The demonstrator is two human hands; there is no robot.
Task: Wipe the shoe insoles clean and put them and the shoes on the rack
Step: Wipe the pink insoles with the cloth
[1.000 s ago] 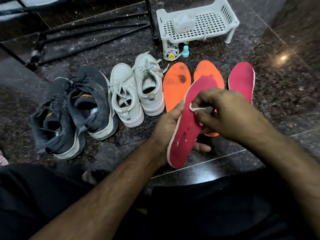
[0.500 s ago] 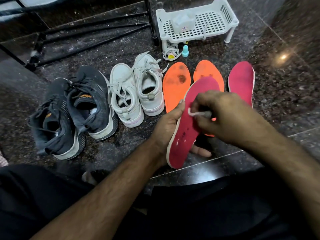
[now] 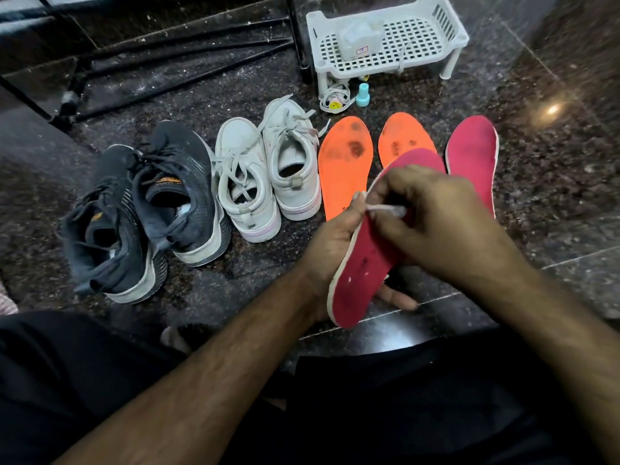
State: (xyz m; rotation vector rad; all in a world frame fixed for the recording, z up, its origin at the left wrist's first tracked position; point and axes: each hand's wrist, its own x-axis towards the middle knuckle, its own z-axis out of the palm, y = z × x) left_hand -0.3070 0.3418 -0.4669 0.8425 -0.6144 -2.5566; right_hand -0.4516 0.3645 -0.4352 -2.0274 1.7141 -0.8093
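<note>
My L hand grips pink insole ctr-right of frame, R hand pinches white wipe against it, shoes mid-left.

Shoes left of insoles; rack behind insoles.

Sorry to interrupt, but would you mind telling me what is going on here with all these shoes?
A person sitting on the floor is cleaning insoles. The left hand holds a pink insole while the right hand rubs it with a small white wipe. Two orange insoles, another pink one, the dark shoes and the white shoes lie on the floor, none yet on the white rack.
</note>
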